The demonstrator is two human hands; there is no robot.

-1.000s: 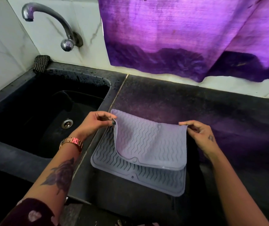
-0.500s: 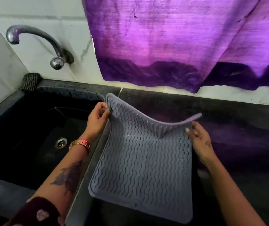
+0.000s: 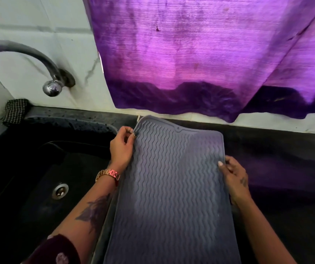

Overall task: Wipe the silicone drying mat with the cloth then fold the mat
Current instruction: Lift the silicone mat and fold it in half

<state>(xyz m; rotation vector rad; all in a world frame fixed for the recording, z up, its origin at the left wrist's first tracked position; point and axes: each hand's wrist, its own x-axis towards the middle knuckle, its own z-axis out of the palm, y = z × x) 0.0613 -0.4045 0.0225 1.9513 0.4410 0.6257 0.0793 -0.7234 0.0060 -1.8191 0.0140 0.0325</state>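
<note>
Dark speckled counter (image 3: 286, 216) — wavy-ribbed mat (image 3: 172, 187) unfolded, both hands pinching edges.

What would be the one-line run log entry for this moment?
mat: unfolded, wavy side up | left hand: pinches far-left edge | right hand: grips right edge | fold: not done

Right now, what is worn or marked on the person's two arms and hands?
The left hand has a rose-gold metal link watch at the wrist, a dark tattoo on the forearm and a maroon sleeve with pale spots. The right hand has a small dark tattoo on its back and no sleeve in view.
</note>
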